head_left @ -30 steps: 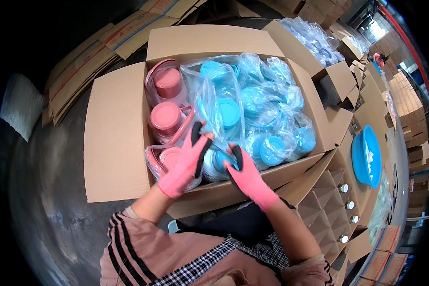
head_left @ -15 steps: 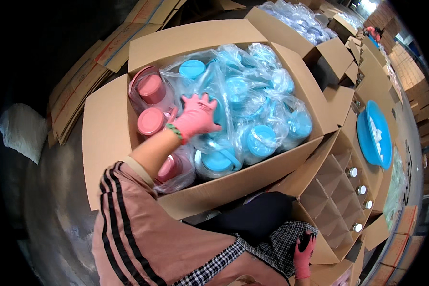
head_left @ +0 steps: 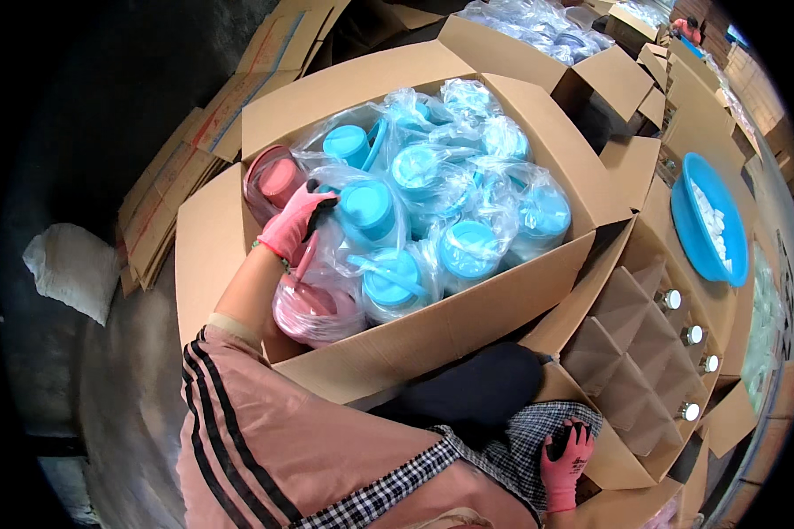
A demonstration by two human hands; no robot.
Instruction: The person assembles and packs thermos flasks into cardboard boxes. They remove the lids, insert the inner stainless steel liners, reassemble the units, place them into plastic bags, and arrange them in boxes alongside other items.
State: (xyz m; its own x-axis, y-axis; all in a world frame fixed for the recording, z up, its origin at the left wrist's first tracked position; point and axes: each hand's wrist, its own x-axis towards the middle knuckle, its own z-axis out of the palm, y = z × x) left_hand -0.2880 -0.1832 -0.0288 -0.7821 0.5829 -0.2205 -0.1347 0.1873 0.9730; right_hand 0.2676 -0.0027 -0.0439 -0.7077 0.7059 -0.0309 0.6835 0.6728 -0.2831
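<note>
My left hand (head_left: 296,222), in a pink glove with dark palm and fingertips, is over the left side of a large cardboard box (head_left: 432,331). Its fingers are curled closed between pink and blue lidded jugs; what they grip is hidden. A blue jug (head_left: 366,207) in clear plastic stands just right of the fingers. Below the hand, a pink jug (head_left: 309,304) lies bagged by the near left corner, and another pink jug (head_left: 279,179) sits beyond. Several blue jugs (head_left: 470,249) fill the rest. My right hand (head_left: 566,467), gloved alike, rests with fingers apart on a checked apron (head_left: 525,441).
At right, a carton with cardboard dividers (head_left: 622,339) holds several white-capped bottles (head_left: 692,335). A blue basin (head_left: 710,225) of small white pieces is beyond it. Flattened cardboard (head_left: 172,176) lies at left, near a white sack (head_left: 72,269). Another person (head_left: 688,31) is far off.
My left hand has moved left from above the blue jugs to the pink ones, and its spread fingers have closed. The view has shifted a little; my right hand stays on the apron.
</note>
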